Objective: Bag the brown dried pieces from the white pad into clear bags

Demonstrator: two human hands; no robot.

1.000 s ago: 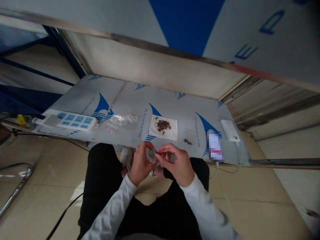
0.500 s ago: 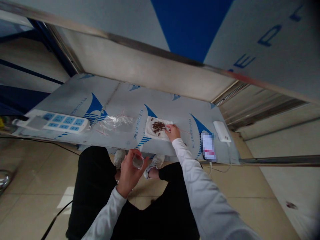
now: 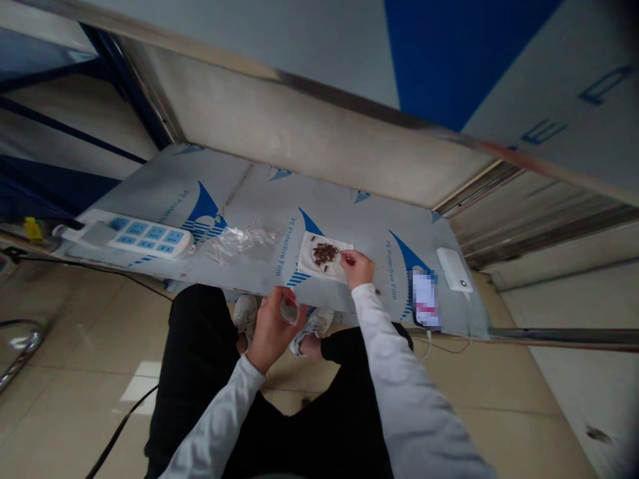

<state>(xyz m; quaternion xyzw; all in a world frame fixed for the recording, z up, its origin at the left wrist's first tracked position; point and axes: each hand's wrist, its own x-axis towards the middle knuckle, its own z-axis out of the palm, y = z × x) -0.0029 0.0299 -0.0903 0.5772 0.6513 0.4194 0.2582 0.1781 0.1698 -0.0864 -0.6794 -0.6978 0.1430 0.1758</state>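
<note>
My left hand (image 3: 273,329) is closed around a small clear plastic bag (image 3: 289,311) with a red edge, held just in front of the shelf's near edge. The fingers of my right hand (image 3: 357,267) are pinched together at the right side of a pile of small dark brown pieces (image 3: 324,253). What lies between those fingertips is too small to make out. Under the pile is a white sheet (image 3: 310,267), lying on the film-covered metal shelf (image 3: 239,271). A few brown pieces lie apart from the heap.
Crumpled clear plastic bags (image 3: 244,239) lie left of the sheet. Further left sits a white power strip (image 3: 150,237) with blue sockets. To the right are a phone (image 3: 426,299) and a white power bank (image 3: 454,269) with a cable. A metal panel (image 3: 319,66) overhangs above.
The view has shifted, so the shelf appears further right. My left hand has risen slightly toward the shelf edge with the bag. My right hand stays beside the brown pile, fingers still pinched.
</note>
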